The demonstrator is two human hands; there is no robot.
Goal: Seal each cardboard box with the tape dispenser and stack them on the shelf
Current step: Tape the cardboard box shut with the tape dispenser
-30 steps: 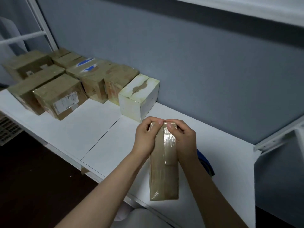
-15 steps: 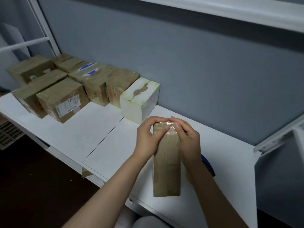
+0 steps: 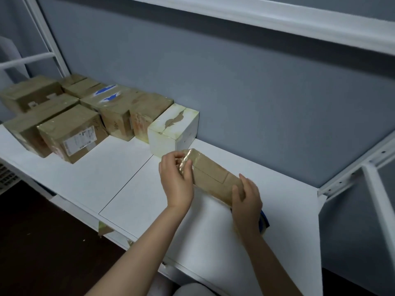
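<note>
A narrow, taped brown cardboard box (image 3: 215, 176) lies at a slant over the white shelf (image 3: 132, 184), its far end pointing up-left. My left hand (image 3: 176, 180) grips that far, tape-wrapped end. My right hand (image 3: 245, 197) holds the near end, fingers curled round its edge. Behind my right wrist a blue tape dispenser (image 3: 264, 221) shows only as a sliver.
A white box (image 3: 173, 131) with torn tape stands just beyond the held box against the grey wall. Several sealed brown boxes (image 3: 72, 133) fill the shelf's left end. A white frame post (image 3: 378, 201) rises at the right; an upper shelf edge (image 3: 277, 16) runs overhead.
The narrow box has turned from pointing straight away from me to lying slanted. My right hand slid from its far end to its near end; the left hand stays on the far end.
</note>
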